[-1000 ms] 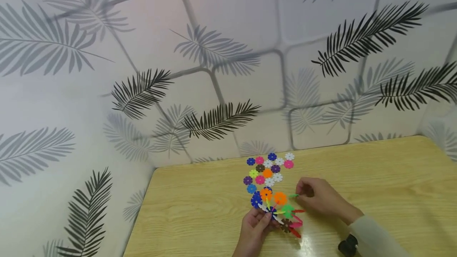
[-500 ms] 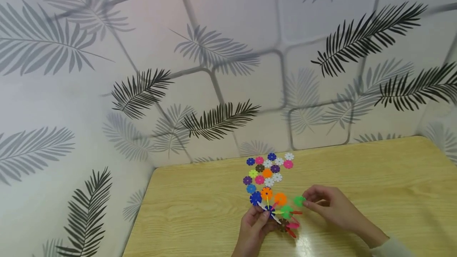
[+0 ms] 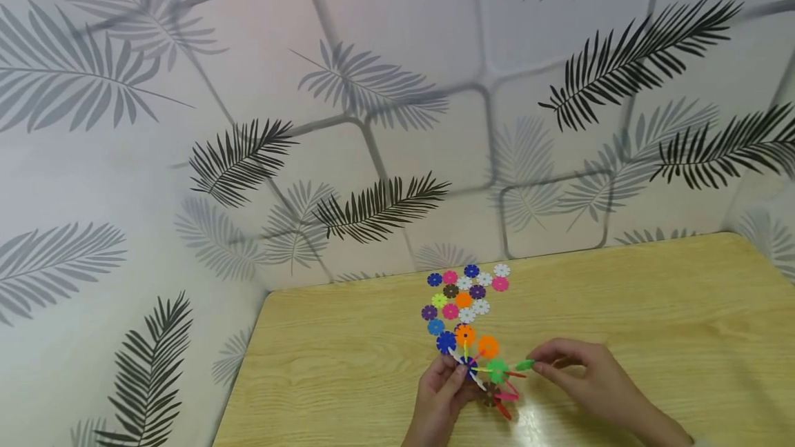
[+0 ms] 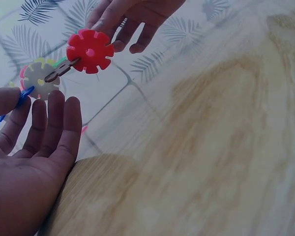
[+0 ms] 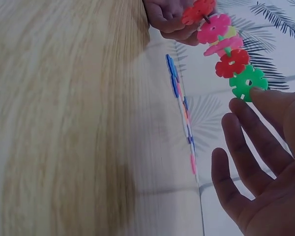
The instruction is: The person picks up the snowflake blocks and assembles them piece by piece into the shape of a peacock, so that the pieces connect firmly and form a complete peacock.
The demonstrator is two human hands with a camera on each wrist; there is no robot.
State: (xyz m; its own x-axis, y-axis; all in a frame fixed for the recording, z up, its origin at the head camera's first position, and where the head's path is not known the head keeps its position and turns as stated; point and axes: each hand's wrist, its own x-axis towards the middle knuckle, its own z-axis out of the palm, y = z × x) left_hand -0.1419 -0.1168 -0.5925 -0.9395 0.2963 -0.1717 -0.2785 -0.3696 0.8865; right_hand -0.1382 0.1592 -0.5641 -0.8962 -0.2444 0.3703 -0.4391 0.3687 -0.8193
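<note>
My left hand [image 3: 437, 392] pinches a blue snowflake disc [image 3: 468, 368] in a cluster of interlocking plastic discs. Orange, green, white, pink, brown and red pieces fan out from it. In the left wrist view, thumb and forefinger grip a blue disc's edge [image 4: 23, 96], and a red disc [image 4: 102, 49] stands out at the cluster's far side. Between thumb and forefinger of my right hand [image 3: 593, 374] is a loose-looking green disc [image 3: 525, 365], close beside the cluster's red end. The right wrist view has this green disc [image 5: 258, 76] right at a red disc's edge [image 5: 228, 69].
Several loose snowflake discs, such as an orange one [image 3: 463, 300] and a pink one [image 3: 500, 284], lie flat on the wooden table [image 3: 335, 364] behind the cluster. A leaf-patterned wall [image 3: 428, 136] rises along the table's back edge.
My right hand has brought the green disc down toward the cluster's red end, turning it from edge-on to face-on and back to a slant. The left hand keeps its hold, nearly still.
</note>
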